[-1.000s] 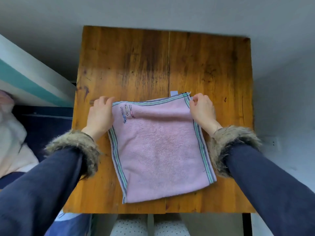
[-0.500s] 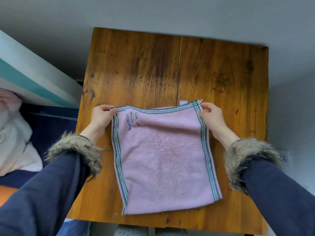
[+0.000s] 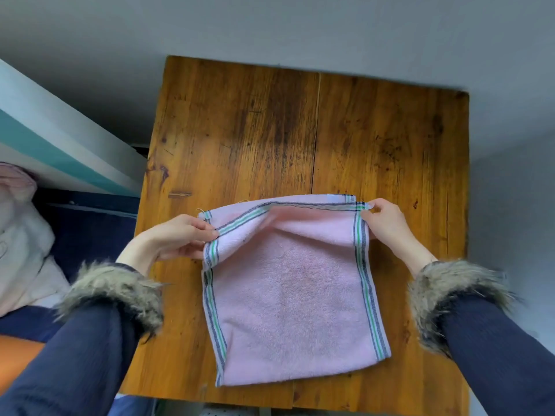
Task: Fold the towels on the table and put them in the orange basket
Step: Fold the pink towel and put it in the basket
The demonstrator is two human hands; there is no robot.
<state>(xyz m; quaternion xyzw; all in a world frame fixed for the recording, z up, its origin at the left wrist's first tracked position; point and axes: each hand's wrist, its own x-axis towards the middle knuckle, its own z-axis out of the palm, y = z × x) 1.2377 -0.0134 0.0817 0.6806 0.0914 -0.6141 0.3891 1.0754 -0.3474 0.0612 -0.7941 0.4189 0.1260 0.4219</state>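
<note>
Table [image 3: 240, 130]: square, dark-stained wood, worn and scratched, a seam running near to far down the middle.

Towel [image 3: 294, 310]: pink terry, fuzzy nap, striped woven bands (green, navy, white) along left and right edges. Lies on the table's near half, doubled; top layer's far edge lifted and sagging between the hands, lower layer flat beneath.

Sleeves: navy cloth, shaggy grey-brown fur cuffs [image 3: 120, 292].

Left hand [image 3: 177, 235]: pinches the top layer's far-left corner.

Right hand [image 3: 387, 223]: pinches the far-right corner, fingertips on the band.

Orange surface [image 3: 18, 352] at near left, mostly cut off.
</note>
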